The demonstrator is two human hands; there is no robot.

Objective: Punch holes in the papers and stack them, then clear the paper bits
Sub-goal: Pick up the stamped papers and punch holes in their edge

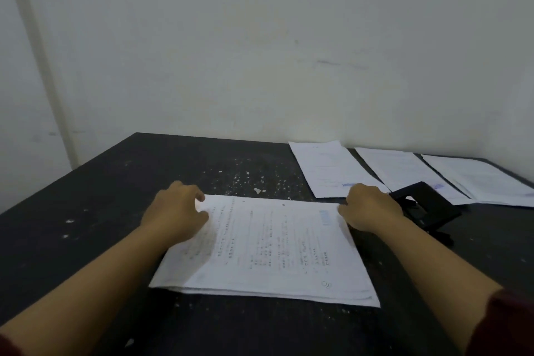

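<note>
A dark worktop (86,211) is running back to a pale wall (260,37). Three separate sheets are lying side by side along the far right of it: a left sheet (326,167), a middle sheet (404,170) and a right sheet (485,179), each with its long axis slanting away toward the wall. A black hole punch (427,208) is sitting just in front of the middle sheet, overlapping its near edge, just beyond the right hand (370,208). White paper bits (248,179) are lying scattered over the worktop beyond the stack, between it and the left sheet, with one larger scrap among them.

The stack of papers (268,251) is lying flat in the centre of the worktop, directly before the person. Its long axis is running left to right, and the printed lines are running across the short way, so the page is lying sideways to the viewer.

The left hand (176,211) is resting on the stack's far left corner, its fingers (199,196) curling at that corner. The right hand is pressing against the far right corner; its fingers are curled under and mostly hidden, so whether they are pinching the edge cannot be told.
</note>
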